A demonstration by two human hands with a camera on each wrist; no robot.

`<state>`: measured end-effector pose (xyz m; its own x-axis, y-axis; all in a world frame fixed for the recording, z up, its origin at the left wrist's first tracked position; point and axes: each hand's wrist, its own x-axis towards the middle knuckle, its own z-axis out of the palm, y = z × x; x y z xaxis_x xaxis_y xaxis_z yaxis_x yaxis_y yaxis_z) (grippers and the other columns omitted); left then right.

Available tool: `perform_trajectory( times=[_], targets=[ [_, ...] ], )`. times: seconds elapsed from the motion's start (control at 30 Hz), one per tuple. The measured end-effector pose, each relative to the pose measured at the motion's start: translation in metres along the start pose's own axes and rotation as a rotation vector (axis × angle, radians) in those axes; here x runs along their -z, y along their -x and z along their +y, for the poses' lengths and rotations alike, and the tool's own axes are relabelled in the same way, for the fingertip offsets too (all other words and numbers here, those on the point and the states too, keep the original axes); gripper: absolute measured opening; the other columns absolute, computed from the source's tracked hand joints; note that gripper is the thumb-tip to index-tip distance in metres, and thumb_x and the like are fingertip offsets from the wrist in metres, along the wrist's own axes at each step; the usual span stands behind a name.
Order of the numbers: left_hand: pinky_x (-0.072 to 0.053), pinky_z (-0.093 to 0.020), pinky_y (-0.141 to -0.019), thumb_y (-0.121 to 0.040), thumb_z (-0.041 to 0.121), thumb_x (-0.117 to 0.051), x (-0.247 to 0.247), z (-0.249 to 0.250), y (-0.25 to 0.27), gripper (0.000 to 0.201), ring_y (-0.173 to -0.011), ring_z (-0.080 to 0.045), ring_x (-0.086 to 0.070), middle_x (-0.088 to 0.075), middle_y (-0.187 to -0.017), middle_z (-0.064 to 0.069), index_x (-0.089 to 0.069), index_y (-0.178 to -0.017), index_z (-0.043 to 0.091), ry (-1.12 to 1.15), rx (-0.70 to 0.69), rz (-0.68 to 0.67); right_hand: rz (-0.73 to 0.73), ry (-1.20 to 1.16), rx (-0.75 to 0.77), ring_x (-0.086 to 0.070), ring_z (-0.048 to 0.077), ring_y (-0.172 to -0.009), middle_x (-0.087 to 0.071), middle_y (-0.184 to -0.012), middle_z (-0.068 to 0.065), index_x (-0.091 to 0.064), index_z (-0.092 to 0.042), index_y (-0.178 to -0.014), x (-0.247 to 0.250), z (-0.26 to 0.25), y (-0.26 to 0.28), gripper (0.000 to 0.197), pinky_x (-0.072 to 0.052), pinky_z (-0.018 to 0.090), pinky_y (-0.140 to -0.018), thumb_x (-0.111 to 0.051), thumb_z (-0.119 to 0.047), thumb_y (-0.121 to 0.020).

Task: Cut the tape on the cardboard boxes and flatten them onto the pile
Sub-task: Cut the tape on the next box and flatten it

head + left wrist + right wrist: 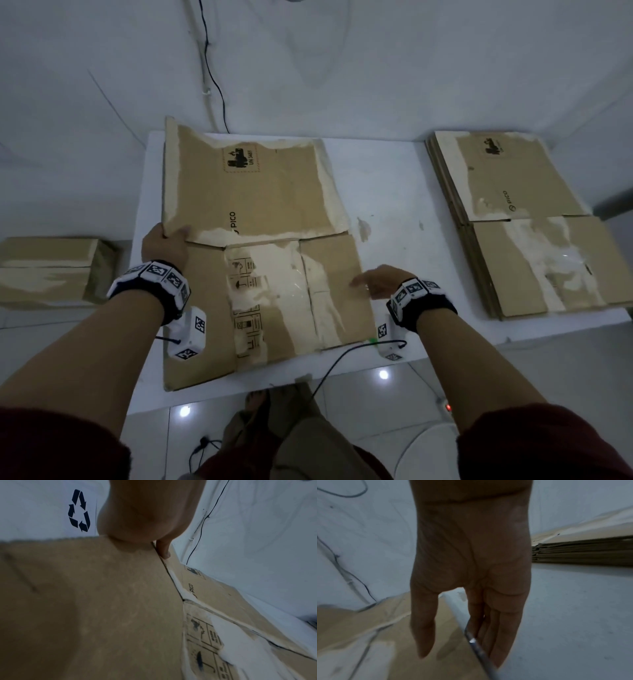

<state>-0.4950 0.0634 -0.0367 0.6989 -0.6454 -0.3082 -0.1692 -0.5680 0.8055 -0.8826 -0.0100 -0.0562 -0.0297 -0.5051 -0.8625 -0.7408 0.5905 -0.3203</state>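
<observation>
Flattened box (263,260) mid-table, light, stiff and floppy at creases: left hand (166,245) pinches its left edge, right hand (380,281) fingers straight at right edge; best carried by opposite edges to pile (527,222).

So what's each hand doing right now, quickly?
Left hand: gripping the flattened box's left edge.
Right hand: open, fingers straight at its right edge.

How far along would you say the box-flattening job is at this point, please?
Done: a pile of flattened brown cardboard boxes sits at the table's right end. In hand: an opened brown cardboard box lies spread mid-table, the left hand gripping its edge and the right hand open at its right edge. Left: moving it onto the pile, then the closed brown cardboard box at left.
</observation>
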Motion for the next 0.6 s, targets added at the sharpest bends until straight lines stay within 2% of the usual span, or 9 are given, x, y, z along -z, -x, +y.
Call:
perform_trajectory(
  times=[0.03,0.07,0.1,0.17,0.23,0.27,0.37,0.5,0.6],
  targets=[
    [-0.039,-0.031,-0.076,-0.090,0.027,-0.060,-0.001,-0.001,0.001,0.034,-0.103,-0.037,-0.058,-0.063,-0.112,-0.021,-0.062,-0.111,0.000,0.008,0.011,0.001,-0.019,0.073,-0.030,-0.058,0.023,-0.073,-0.062,-0.076,0.009,-0.067,-0.007,-0.086,0.000,0.009,0.005,0.052,-0.054,0.029,-0.080,-0.090,-0.037,-0.049],
    [-0.039,-0.030,-0.077,-0.090,0.027,-0.059,-0.002,-0.002,0.001,0.036,-0.103,-0.036,-0.058,-0.063,-0.114,-0.019,-0.061,-0.114,0.001,0.007,0.023,-0.003,-0.058,0.133,-0.045,-0.055,0.021,-0.072,-0.060,-0.079,0.008,-0.065,-0.010,-0.093,0.000,0.016,0.012,0.045,-0.052,0.024,-0.070,-0.088,-0.030,-0.059],
    [-0.039,-0.030,-0.077,-0.090,0.028,-0.059,-0.003,-0.002,0.000,0.036,-0.104,-0.035,-0.058,-0.063,-0.116,-0.017,-0.061,-0.116,0.002,0.001,0.033,-0.009,-0.097,0.192,-0.041,-0.055,0.020,-0.077,-0.059,-0.087,0.007,-0.059,-0.013,-0.105,-0.001,0.022,0.018,0.043,-0.050,0.023,-0.066,-0.083,-0.019,-0.070],
    [-0.039,-0.030,-0.077,-0.091,0.028,-0.059,-0.004,-0.004,-0.002,0.037,-0.105,-0.035,-0.058,-0.062,-0.118,-0.017,-0.060,-0.117,0.002,-0.003,0.048,-0.017,-0.112,0.317,0.033,-0.053,0.024,-0.098,-0.054,-0.106,0.006,-0.044,-0.019,-0.123,-0.005,0.038,0.020,0.064,-0.052,0.031,-0.077,-0.082,-0.006,-0.072],
    [-0.040,-0.030,-0.079,-0.090,0.027,-0.060,-0.005,-0.006,-0.004,0.037,-0.106,-0.035,-0.058,-0.062,-0.119,-0.017,-0.059,-0.119,0.004,0.011,0.061,-0.025,-0.027,0.411,0.141,-0.050,0.026,-0.108,-0.049,-0.112,0.005,-0.035,-0.018,-0.129,-0.016,0.053,0.019,0.087,-0.051,0.041,-0.092,-0.089,-0.007,-0.061],
    [-0.041,-0.031,-0.080,-0.090,0.028,-0.060,-0.005,-0.006,-0.004,0.038,-0.107,-0.034,-0.058,-0.062,-0.120,-0.017,-0.059,-0.121,0.005,0.016,0.066,-0.028,0.044,0.452,0.185,-0.049,0.026,-0.109,-0.047,-0.114,0.006,-0.034,-0.016,-0.130,-0.022,0.060,0.017,0.093,-0.050,0.042,-0.093,-0.091,-0.009,-0.057],
    [-0.043,-0.033,-0.085,-0.090,0.028,-0.059,-0.005,-0.006,-0.005,0.040,-0.108,-0.033,-0.057,-0.061,-0.122,-0.015,-0.057,-0.125,0.007,0.011,0.063,-0.034,0.187,0.519,0.298,-0.050,0.026,-0.108,-0.047,-0.118,0.008,-0.036,-0.013,-0.126,-0.031,0.068,0.022,0.095,-0.049,0.040,-0.090,-0.094,-0.014,-0.051],
    [-0.043,-0.039,-0.094,-0.091,0.027,-0.058,-0.006,-0.009,-0.007,0.042,-0.111,-0.035,-0.056,-0.060,-0.125,-0.016,-0.056,-0.127,0.006,-0.030,0.028,-0.032,0.200,0.498,0.346,-0.054,0.026,-0.104,-0.053,-0.112,0.006,-0.040,-0.016,-0.121,-0.026,0.072,0.025,0.094,-0.051,0.043,-0.087,-0.097,-0.019,-0.046],
    [-0.041,-0.040,-0.097,-0.092,0.027,-0.058,-0.007,-0.010,-0.007,0.043,-0.114,-0.037,-0.054,-0.058,-0.126,-0.018,-0.054,-0.128,0.004,-0.066,0.021,-0.029,0.234,0.396,0.327,-0.056,0.019,-0.091,-0.054,-0.099,-0.001,-0.045,-0.018,-0.114,-0.020,0.082,0.030,0.085,-0.052,0.038,-0.082,-0.097,-0.020,-0.047]
  ],
)
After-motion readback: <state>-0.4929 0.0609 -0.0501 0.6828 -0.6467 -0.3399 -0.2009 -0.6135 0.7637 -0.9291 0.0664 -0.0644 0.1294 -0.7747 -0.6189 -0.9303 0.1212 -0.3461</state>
